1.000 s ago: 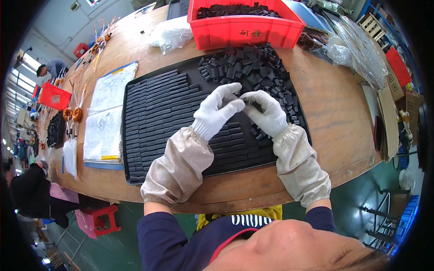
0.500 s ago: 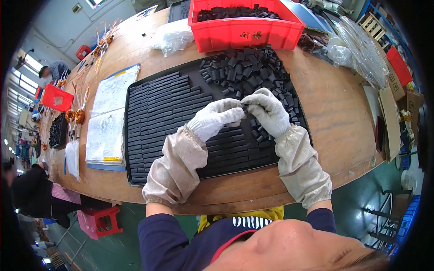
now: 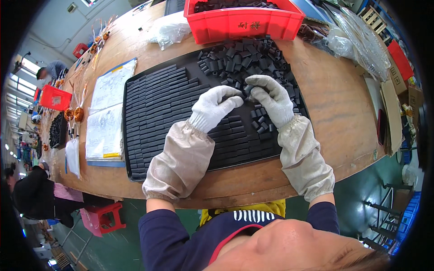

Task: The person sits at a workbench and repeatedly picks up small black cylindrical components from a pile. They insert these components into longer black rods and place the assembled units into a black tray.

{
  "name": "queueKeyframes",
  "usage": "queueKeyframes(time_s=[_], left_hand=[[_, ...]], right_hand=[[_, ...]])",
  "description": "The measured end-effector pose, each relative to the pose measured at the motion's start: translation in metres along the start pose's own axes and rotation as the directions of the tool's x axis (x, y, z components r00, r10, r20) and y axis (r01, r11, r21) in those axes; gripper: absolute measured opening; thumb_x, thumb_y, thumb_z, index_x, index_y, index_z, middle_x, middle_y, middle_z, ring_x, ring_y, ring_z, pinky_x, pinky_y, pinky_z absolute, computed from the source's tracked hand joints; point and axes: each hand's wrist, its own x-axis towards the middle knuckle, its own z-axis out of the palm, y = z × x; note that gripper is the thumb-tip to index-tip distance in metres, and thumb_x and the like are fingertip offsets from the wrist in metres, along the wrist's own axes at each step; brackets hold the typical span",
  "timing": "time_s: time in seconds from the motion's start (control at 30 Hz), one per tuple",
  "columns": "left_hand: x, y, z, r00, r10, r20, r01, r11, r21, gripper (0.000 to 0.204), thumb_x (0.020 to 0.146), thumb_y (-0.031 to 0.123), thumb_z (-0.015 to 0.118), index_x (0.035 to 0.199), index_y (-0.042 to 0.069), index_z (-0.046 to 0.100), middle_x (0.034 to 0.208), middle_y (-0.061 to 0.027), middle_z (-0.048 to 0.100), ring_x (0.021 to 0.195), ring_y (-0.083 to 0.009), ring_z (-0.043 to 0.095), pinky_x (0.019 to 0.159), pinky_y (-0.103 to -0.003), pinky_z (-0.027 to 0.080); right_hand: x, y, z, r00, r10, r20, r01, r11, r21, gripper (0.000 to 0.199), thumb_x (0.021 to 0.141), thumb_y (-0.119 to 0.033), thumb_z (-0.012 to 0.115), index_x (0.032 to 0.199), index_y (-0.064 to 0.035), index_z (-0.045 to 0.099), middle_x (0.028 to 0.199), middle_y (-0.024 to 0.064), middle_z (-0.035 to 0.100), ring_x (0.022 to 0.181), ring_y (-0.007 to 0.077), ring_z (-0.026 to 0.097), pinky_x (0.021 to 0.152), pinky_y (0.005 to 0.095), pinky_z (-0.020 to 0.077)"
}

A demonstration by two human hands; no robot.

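Note:
Both my hands wear white knit gloves and hover over a black tray (image 3: 195, 72) of short black tubes. My left hand (image 3: 213, 107) is curled in a pinch above the middle of the tray; whatever lies between its fingertips is too small to make out. Just to its right, my right hand (image 3: 274, 102) bends its thumb and fingers around a small black tube (image 3: 247, 90). On the tray's left side, black tubes (image 3: 156, 113) lie end to end in neat rows. Loose black tubes (image 3: 246, 56) are heaped at the far right, and several more (image 3: 262, 121) lie beneath my right hand.
A red bin (image 3: 244, 25) of black pieces stands behind the tray. Left of the tray lies an open folder of papers (image 3: 108, 122). Clear plastic bags (image 3: 168, 30) sit at the back, with cardboard (image 3: 389, 113) at the table's right edge. Another person (image 3: 36, 192) is at the far left.
My hands, together half a second ago, have drawn slightly apart. My right hand has opened its grasp somewhat and sits a little farther up. The whole view has shifted slightly.

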Motion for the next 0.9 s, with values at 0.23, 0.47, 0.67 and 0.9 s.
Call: queueKeyframes(time_s=[0.23, 0.47, 0.67, 0.9], left_hand=[[0.000, 0.003, 0.000, 0.999, -0.037, -0.001, 0.037, 0.999, -0.032, 0.032, 0.098, 0.017, 0.072, 0.124, 0.000, 0.070, 0.108, -0.0048, 0.074, 0.098, -0.0091, 0.065, 0.088, -0.026, 0.052], [-0.001, 0.005, 0.000, 0.996, -0.092, 0.018, 0.094, 0.991, -0.095, 0.034, 0.098, 0.019, 0.071, 0.126, 0.000, 0.068, 0.110, -0.0056, 0.073, 0.098, -0.0098, 0.065, 0.089, -0.026, 0.053], [-0.002, 0.004, 0.000, 0.998, -0.069, 0.014, 0.071, 0.974, -0.214, 0.036, 0.098, 0.019, 0.072, 0.127, -0.001, 0.067, 0.110, -0.0058, 0.072, 0.099, -0.0101, 0.064, 0.089, -0.027, 0.053], [0.005, -0.005, -0.012, 0.982, 0.060, -0.177, -0.079, 0.992, -0.102, 0.029, 0.098, 0.013, 0.071, 0.123, -0.001, 0.069, 0.110, -0.0063, 0.074, 0.102, -0.0099, 0.066, 0.091, -0.026, 0.055]], right_hand=[[0.002, 0.011, -0.002, 0.992, -0.119, 0.027, 0.122, 0.966, -0.227, 0.027, 0.100, -0.002, 0.064, 0.127, -0.0053, 0.067, 0.113, 0.0031, 0.071, 0.101, 0.0104, 0.066, 0.089, 0.0259, 0.0538], [0.001, 0.014, 0.000, 0.988, -0.155, 0.006, 0.146, 0.915, -0.376, 0.023, 0.096, -0.004, 0.070, 0.118, -0.0076, 0.070, 0.107, 0.0032, 0.070, 0.097, 0.0118, 0.066, 0.082, 0.0277, 0.0527], [0.002, 0.010, -0.002, 0.945, -0.303, 0.120, 0.321, 0.799, -0.508, 0.023, 0.093, 0.001, 0.068, 0.114, -0.0055, 0.069, 0.107, 0.0072, 0.068, 0.097, 0.0174, 0.067, 0.083, 0.0294, 0.0527], [0.002, 0.007, 0.007, 0.923, -0.366, 0.121, 0.361, 0.712, -0.603, 0.028, 0.092, 0.004, 0.065, 0.119, -0.0055, 0.068, 0.111, 0.0086, 0.068, 0.102, 0.0190, 0.068, 0.088, 0.0321, 0.0546]])
